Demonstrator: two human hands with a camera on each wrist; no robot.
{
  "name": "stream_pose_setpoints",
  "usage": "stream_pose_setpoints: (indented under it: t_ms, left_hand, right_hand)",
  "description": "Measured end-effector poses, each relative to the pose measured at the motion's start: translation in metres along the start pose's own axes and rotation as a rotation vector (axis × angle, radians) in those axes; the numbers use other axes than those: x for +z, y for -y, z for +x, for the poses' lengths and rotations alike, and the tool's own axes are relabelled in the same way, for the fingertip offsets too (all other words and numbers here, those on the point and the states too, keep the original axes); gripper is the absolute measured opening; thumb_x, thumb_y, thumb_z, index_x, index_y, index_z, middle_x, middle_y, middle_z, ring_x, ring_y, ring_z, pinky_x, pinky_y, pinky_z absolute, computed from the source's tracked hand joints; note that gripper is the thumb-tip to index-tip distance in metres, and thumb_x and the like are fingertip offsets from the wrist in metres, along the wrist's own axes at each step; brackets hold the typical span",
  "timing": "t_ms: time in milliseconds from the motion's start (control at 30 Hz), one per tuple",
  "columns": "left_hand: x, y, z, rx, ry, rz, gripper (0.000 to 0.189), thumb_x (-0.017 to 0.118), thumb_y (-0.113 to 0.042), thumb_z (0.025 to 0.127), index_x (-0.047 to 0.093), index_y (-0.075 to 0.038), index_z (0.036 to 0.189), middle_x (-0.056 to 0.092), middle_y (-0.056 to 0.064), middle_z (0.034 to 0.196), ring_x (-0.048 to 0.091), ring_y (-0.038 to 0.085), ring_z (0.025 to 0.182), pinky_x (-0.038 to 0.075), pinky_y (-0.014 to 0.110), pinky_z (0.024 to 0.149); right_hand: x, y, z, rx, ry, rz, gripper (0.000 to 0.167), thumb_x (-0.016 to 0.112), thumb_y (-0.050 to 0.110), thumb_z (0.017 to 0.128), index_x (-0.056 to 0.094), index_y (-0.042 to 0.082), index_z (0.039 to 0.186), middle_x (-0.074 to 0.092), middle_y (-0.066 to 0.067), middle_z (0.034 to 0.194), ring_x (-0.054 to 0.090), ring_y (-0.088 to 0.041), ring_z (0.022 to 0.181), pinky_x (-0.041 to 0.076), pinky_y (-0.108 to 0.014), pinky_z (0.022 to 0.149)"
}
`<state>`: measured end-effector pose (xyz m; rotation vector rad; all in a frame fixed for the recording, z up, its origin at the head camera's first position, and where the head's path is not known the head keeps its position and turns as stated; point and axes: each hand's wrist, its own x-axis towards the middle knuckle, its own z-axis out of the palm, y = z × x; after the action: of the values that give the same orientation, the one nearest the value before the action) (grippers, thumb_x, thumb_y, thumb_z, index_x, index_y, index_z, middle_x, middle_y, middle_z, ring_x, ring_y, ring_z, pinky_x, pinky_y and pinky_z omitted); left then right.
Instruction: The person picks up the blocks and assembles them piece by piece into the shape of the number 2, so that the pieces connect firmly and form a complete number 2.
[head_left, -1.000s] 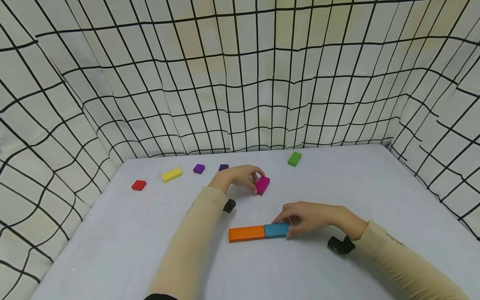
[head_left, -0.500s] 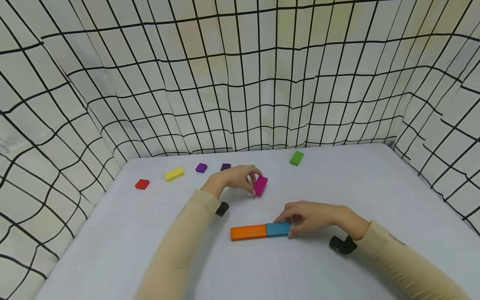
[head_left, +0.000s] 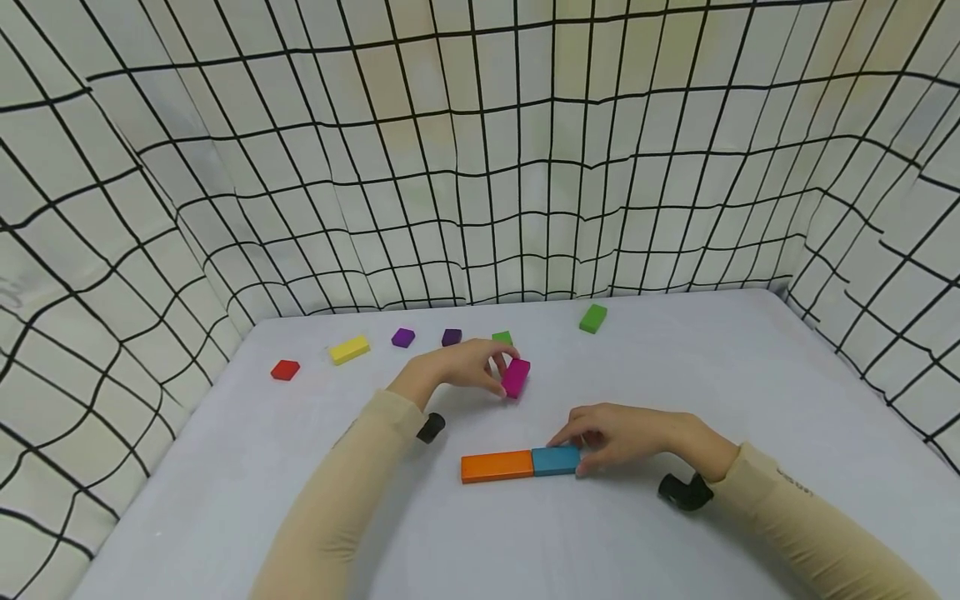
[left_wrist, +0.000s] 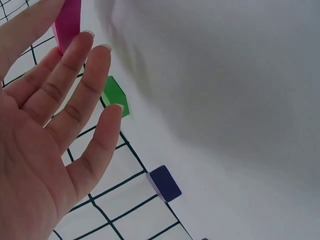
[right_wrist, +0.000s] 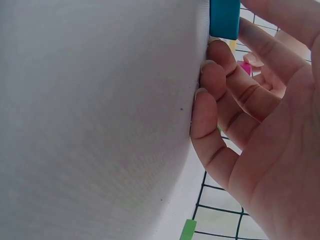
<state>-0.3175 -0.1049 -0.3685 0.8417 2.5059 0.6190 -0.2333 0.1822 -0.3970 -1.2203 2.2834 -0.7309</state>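
White tabletop (head_left: 675, 358), black netting (head_left: 552, 99), left hand (head_left: 463, 363) pinching magenta block (head_left: 517, 379)

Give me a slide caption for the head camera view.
Left hand pinches a magenta block; right hand grips a blue block set end to end with an orange block.

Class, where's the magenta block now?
In the head view, the magenta block is just right of centre, in the left hand, beyond the orange block.
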Motion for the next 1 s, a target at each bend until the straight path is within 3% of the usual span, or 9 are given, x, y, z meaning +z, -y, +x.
stream_pose_setpoints:
  t_ms: [600, 1000]
  left_hand:
    - [-0.002, 0.011, -0.029, -0.005, -0.053, -0.038, 0.058, 0.083, -0.022, 0.087, 0.059, -0.014, 0.139, 0.065, 0.002, 0.118, 0.063, 0.018, 0.101, 0.054, 0.033, 0.087]
    - [0.002, 0.024, -0.046, -0.008, -0.049, -0.049, 0.057, 0.085, -0.021, 0.086, 0.061, -0.015, 0.137, 0.064, 0.0, 0.118, 0.061, 0.015, 0.098, 0.054, 0.033, 0.085]
  right_hand:
    - [0.001, -0.001, 0.002, 0.005, 0.005, -0.004, 0.04, 0.077, 0.03, 0.094, 0.07, 0.017, 0.131, 0.056, 0.012, 0.097, 0.052, -0.008, 0.09, 0.048, -0.024, 0.077]
    - [0.002, -0.002, 0.002, -0.007, 0.001, -0.003, 0.04, 0.077, 0.029, 0.094, 0.07, 0.018, 0.131, 0.057, 0.013, 0.097, 0.051, -0.009, 0.09, 0.047, -0.024, 0.076]
